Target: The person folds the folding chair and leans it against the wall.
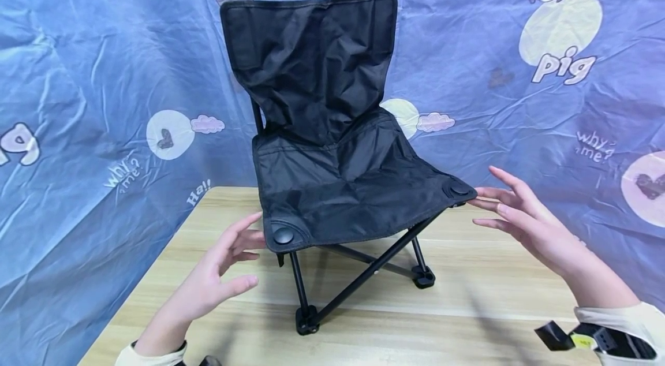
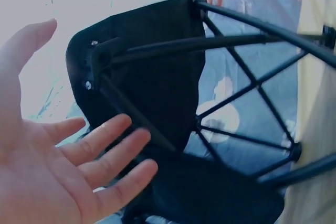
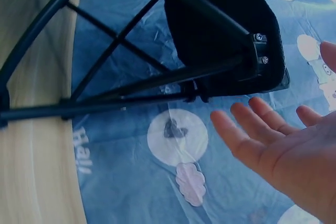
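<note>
A black folding camp chair (image 1: 343, 181) stands unfolded on a wooden table, its fabric back upright and its seat toward me. Beside the seat's front left corner is my left hand (image 1: 210, 279), fingers relaxed and thumb apart, gripping nothing. My right hand (image 1: 530, 227) is at the front right corner, fingers loosely extended, fingertips at or very near the fabric edge; whether they touch is hard to tell. From below, the left wrist view shows screws on a corner bracket (image 2: 100, 64) and crossed tubes. A similar bracket (image 3: 257, 56) appears in the right wrist view, above the right fingertips.
The pale wooden tabletop (image 1: 208, 337) carries the chair's black plastic feet (image 1: 306, 320). Behind the table hangs a wrinkled blue curtain (image 1: 104, 54) printed with cartoon pigs and words. A strapped device (image 1: 597, 340) sits on the right wrist.
</note>
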Available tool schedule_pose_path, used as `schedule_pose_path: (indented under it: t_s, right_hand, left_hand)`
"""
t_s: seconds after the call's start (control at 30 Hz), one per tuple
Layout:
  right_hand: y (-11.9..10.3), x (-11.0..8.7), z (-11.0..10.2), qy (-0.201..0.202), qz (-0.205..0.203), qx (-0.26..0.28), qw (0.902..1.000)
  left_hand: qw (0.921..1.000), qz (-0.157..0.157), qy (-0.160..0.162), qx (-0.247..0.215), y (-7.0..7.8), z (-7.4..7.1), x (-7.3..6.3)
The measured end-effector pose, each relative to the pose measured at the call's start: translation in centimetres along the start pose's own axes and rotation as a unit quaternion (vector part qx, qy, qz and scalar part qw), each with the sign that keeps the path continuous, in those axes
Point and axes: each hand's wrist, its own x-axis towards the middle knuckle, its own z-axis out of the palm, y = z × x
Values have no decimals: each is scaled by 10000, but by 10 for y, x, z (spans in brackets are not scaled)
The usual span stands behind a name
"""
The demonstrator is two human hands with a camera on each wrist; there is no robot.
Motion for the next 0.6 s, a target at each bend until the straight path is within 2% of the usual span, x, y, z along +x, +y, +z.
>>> schedule_pose_path:
  t_s: [0.1,0.2,0.4,0.5,0.6]
  right_hand:
    - [0,3,-1,-219,45,851,9961]
    - [0,6,-1,-224,213,1367,9901]
    - [5,15,1,-92,381,1397,9894]
    - [8,19,1,3,385,1317,9905]
    - [11,21,1,124,430,1384,9894]
  left_hand:
    - [9970,117,-84,-760,-3,2,4]
    - [9908,47,-36,-1351,-4,5,7]
    - [9775,-5,219,-2097,-3,10,8]
    - [9753,87,439,-2165,-2,14,8]
    - [9750,40,743,-2092,1,18,10]
